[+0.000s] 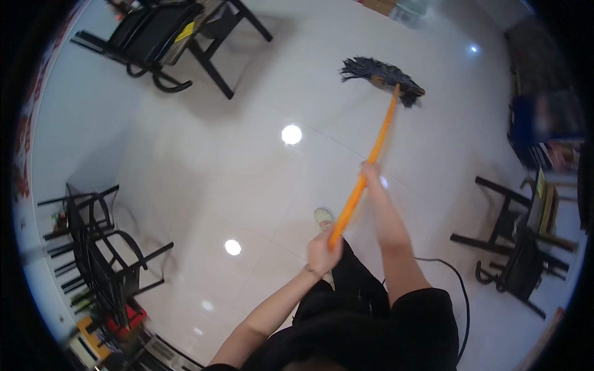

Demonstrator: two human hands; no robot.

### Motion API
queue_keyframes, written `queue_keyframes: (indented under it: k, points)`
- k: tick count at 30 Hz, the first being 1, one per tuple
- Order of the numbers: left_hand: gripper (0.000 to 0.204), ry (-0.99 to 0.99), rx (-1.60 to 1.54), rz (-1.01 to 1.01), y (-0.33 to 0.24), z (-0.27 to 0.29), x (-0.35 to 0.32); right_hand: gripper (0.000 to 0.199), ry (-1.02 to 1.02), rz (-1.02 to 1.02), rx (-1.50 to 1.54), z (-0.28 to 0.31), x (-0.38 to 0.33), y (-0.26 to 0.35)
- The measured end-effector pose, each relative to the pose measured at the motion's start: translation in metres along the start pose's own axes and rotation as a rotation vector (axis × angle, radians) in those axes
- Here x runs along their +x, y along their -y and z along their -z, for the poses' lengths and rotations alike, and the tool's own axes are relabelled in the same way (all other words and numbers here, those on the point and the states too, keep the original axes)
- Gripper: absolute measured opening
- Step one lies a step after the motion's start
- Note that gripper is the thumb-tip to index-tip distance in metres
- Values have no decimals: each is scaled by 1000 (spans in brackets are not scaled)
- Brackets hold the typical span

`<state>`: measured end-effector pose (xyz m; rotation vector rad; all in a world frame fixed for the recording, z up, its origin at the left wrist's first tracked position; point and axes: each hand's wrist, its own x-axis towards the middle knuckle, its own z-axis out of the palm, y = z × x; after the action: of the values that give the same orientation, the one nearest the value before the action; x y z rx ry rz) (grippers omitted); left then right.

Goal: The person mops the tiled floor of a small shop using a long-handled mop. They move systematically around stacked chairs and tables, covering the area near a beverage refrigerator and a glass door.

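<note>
A mop with an orange handle (351, 204) slants away from me across the floor. Its dark grey string head (382, 74) lies spread on the white tiles, ahead and a little to the right. My left hand (324, 252) is closed around the near end of the handle, close to my body. Further along the handle, my right hand (370, 172) also grips it, with that arm stretched forward. Both hands' fingers wrap the shaft, partly hidden from above.
Shiny white floor tiles (204, 161) reflect the ceiling lights. Black chairs stand at far left (154, 37), near left (111, 247) and right (520, 241). A black cable (464, 290) curves beside my right side. Boxes (396, 9) sit at the far edge.
</note>
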<state>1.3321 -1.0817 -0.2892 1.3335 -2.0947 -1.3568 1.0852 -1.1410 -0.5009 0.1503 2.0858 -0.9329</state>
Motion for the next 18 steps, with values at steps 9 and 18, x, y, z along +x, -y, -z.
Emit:
queue_keyframes:
  k: [9,18]
  points:
    - [28,102,59,102,82,148,-193,55,56,-213,26,-81,-239,-126]
    - [22,178,233,17,39,241,-284,45,180,-528,346,-94,-366,-195]
